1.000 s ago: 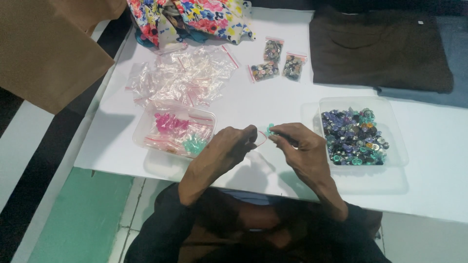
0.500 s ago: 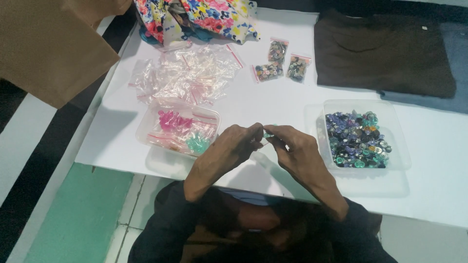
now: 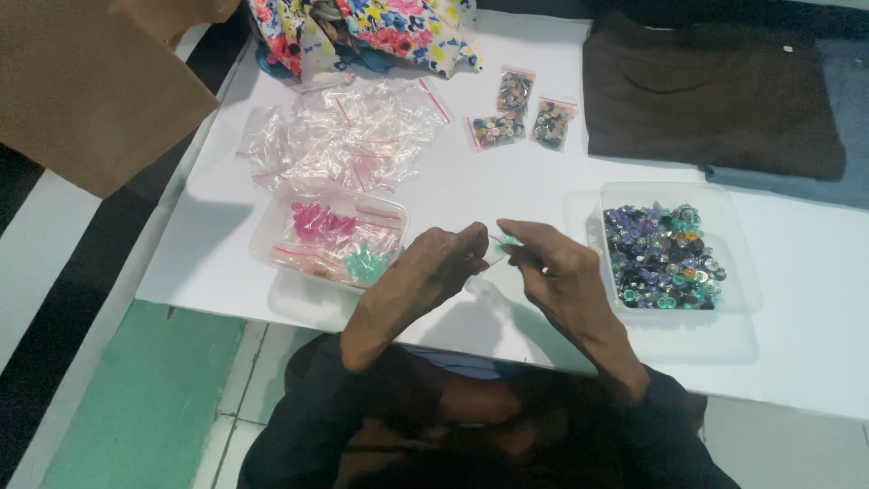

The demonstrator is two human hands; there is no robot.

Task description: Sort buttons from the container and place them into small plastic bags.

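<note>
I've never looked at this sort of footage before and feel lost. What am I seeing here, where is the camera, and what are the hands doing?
There is no machine here: a person works with two bare hands, and the one camera sits on their head and looks down, so you see their own arms from above.

The left hand and right hand meet over a white table, and between them they pinch a small clear bag with something greenish in it. What exactly is inside is too small to tell.

On the table, left of the hands, stands a clear tub with pink and green pieces in little bags. To the right, another tub holds loose buttons, mostly blue and green. Further back lie a heap of empty bags, three filled bags, a flowered cloth and a folded brown garment.
</note>
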